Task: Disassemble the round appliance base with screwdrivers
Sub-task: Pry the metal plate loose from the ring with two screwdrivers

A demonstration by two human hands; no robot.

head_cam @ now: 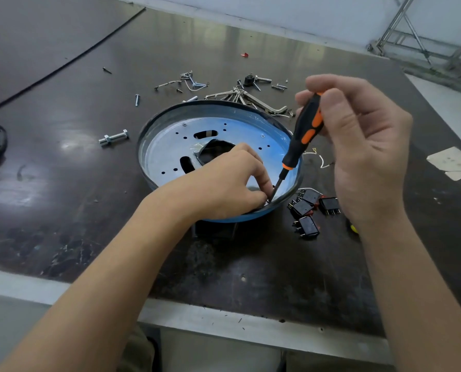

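Two hands work at five o'clock on the round base point(165, 146). The right hand point(363, 146) pinches the screwdriver point(304, 130) by its handle; the left hand point(224, 183) pinches its tip.

Front-left of base point(165, 154): bare table point(71, 210), wide open for approach. Behind base: hex keys point(240, 96) and loose screws point(170, 83) crowd path. Right: switches point(308, 210) just beside rim. Left: bolt point(114, 137) near. Near-right rim occupied by left hand point(224, 189), screwdriver point(301, 138). Far-left interior free.
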